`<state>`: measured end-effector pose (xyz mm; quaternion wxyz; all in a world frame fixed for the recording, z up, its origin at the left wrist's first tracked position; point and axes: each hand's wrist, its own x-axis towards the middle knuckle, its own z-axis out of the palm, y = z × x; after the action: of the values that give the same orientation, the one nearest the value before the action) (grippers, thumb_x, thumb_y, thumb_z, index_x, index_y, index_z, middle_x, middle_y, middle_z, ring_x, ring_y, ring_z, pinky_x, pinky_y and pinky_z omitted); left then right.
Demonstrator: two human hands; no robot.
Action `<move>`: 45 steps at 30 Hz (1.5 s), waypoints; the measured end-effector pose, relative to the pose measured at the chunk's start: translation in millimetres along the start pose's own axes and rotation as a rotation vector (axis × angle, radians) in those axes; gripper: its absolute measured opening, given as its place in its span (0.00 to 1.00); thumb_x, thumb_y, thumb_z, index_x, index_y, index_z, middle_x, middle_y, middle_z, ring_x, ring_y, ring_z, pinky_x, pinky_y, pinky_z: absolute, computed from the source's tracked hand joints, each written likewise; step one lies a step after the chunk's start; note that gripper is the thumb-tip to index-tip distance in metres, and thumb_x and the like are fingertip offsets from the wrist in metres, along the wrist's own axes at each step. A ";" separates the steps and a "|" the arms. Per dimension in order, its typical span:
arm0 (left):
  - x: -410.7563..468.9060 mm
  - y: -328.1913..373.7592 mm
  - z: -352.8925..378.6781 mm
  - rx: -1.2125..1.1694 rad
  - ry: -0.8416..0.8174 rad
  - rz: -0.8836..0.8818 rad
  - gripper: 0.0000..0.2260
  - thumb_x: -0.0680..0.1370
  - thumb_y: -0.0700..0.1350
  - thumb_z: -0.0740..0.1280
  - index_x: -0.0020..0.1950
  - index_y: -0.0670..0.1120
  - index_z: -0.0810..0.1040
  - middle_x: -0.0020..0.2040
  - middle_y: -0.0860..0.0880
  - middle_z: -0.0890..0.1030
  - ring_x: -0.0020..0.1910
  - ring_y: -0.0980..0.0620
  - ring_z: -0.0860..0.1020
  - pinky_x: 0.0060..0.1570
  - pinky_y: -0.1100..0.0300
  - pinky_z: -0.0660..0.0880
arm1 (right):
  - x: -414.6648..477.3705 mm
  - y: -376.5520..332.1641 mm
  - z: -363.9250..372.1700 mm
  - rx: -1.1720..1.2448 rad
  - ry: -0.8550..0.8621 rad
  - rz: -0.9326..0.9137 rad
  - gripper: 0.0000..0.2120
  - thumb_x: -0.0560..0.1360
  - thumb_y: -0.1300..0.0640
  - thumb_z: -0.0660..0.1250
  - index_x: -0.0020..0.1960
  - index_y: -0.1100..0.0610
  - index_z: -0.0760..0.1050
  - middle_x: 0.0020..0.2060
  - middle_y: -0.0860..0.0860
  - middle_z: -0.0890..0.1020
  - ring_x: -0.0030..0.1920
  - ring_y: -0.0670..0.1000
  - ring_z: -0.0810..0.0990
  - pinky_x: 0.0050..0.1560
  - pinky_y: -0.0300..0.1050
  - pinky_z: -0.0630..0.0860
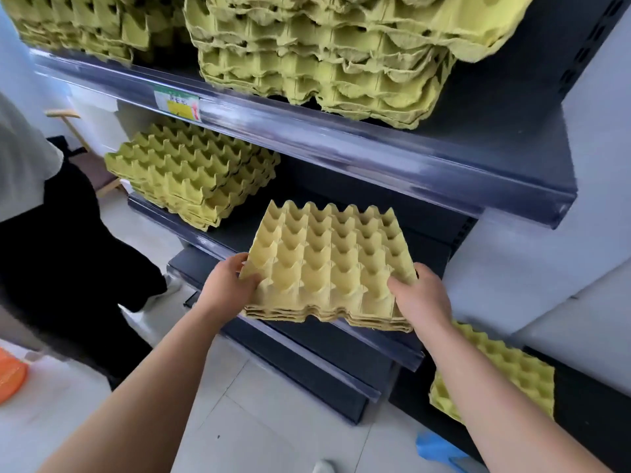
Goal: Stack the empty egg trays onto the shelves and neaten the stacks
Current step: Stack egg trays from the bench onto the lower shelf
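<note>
A dark metal shelving unit (341,145) stands on a pale tiled floor (259,404) against a white wall. Tall stacks of egg trays (324,63) fill its upper shelf, and a shorter stack (191,169) sits on the middle shelf's left side. A thin bundle of trays (327,264) is over that shelf's front edge, well right of the short stack. The left hand (228,288) and right hand (423,298) grip its near corners. A single tray (512,370) lies lower right. A price label (177,105) is on the upper rail.

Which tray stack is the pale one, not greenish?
The thin stack gripped by the left hand and right hand at the middle shelf's front edge; the shelved stacks are a greener yellow.
</note>
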<state>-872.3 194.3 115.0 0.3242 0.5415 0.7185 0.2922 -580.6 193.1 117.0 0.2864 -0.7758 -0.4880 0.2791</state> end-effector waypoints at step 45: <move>-2.8 74.2 120.1 0.525 -0.580 1.118 0.15 0.80 0.50 0.60 0.64 0.45 0.75 0.61 0.48 0.76 0.59 0.44 0.74 0.56 0.53 0.71 | -114.1 73.1 -3.0 -0.290 0.453 0.327 0.19 0.77 0.53 0.64 0.66 0.58 0.74 0.61 0.52 0.78 0.60 0.53 0.77 0.56 0.43 0.72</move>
<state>-734.1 217.8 98.3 0.1617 0.9485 0.2620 0.0748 -576.8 61.6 84.2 0.2255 -0.9193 -0.3151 0.0688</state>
